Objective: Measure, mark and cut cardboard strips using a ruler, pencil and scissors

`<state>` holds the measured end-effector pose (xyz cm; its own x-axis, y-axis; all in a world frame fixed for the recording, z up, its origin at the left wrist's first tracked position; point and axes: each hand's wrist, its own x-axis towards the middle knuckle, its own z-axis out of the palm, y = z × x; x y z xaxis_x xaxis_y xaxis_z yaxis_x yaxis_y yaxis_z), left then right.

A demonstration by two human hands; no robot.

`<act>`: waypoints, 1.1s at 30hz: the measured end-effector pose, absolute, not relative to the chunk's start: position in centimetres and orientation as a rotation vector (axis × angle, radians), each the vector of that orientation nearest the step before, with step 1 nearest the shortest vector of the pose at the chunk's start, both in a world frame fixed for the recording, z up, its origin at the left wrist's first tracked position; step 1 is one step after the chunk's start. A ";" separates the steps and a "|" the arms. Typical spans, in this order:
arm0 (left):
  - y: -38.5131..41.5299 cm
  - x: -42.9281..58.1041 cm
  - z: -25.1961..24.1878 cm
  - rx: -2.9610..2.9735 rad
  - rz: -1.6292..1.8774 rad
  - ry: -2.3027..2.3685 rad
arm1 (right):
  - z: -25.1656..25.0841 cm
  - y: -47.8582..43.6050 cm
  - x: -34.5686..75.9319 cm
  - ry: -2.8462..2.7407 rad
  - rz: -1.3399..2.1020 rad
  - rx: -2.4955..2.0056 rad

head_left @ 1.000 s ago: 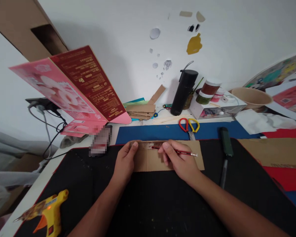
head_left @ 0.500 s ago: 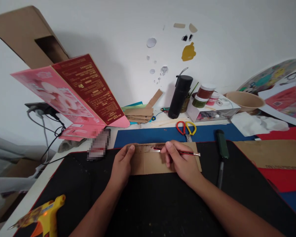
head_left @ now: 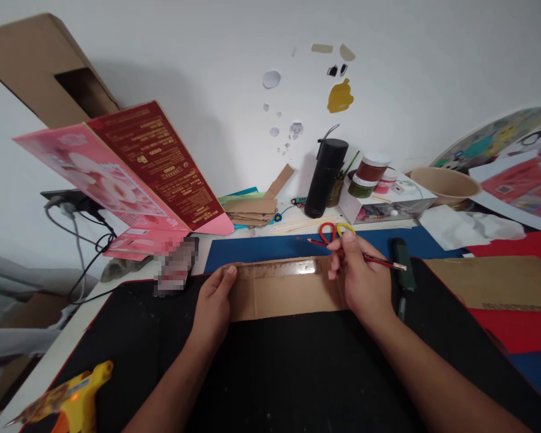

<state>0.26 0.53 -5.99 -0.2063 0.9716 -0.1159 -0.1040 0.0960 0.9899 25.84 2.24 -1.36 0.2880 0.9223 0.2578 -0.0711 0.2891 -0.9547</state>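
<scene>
Take the cardboard strip (head_left: 279, 297) as the dial's centre, with twelve pointing away from the person. Nearest, toward six, spreads the black mat (head_left: 288, 373). The cardboard strip should be light and fairly stiff along its length, though likely to give at the faint crease in its left part and to dent under a hard pinch; its ends look the best place to hold it. At nine o'clock the left hand (head_left: 214, 304) has its grip clamped there, thumb on top, the other fingers mostly hidden.

At three o'clock the right hand (head_left: 369, 288) overlaps the other end; whether it touches the cardboard I cannot tell. Its grip is closed around a pencil (head_left: 379, 260), which points between nine and ten. That should be light and rigid, fragile only at the point, so best held on the barrel.

A metal ruler (head_left: 279, 269) lies along the cardboard's far edge, toward twelve, its left end by the left thumb. It looks thin, stiff and slick, apt to slide unless pressed flat.

Farther off, at one o'clock, the scissors (head_left: 327, 232) show their handles, near the pencil's point.
</scene>
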 end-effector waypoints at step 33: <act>1.3 -1.8 -4.3 0.935 1.432 1.299 | -2.8 3.7 28.5 -1.698 0.623 -1.413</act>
<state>-1.80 1.25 -4.32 -0.2526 0.9658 -0.0588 -0.1518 0.0205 0.9882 28.53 3.71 -2.75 -0.0324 0.9606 0.2761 0.5539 0.2472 -0.7951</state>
